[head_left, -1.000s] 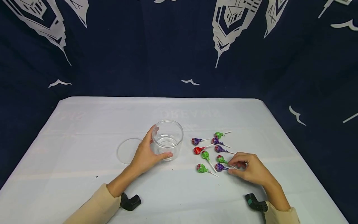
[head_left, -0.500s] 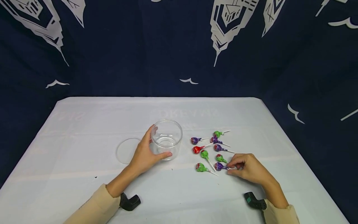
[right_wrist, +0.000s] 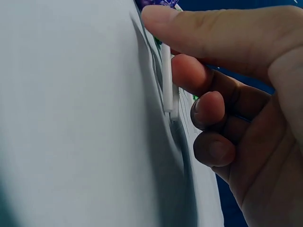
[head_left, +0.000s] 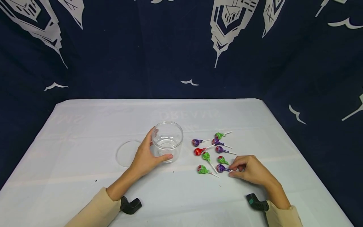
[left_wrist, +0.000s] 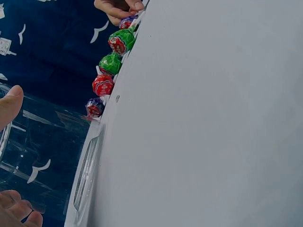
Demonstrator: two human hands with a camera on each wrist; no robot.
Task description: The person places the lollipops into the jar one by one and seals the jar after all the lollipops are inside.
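Note:
My left hand grips a clear round jar from its left side, thumb across the front and fingers behind. The jar stands upright on the white table, and its walls show nothing inside. On the right, my right hand pinches the white stick of a purple-wrapped lollipop at the near edge of a loose group. From the right wrist, the thumb and fingertips appear close around that stick, with a second white stick just behind it. A green lollipop lies right beside the fingertips.
Several more lollipops lie between the jar and my right hand, among them a red one and a green one. A clear round lid lies flat left of the jar. A dark blue printed cloth hangs behind the table.
The right fingers have drawn in slightly around the purple lollipop's stick. The left hand and jar stay in place; the head view shifts a little.

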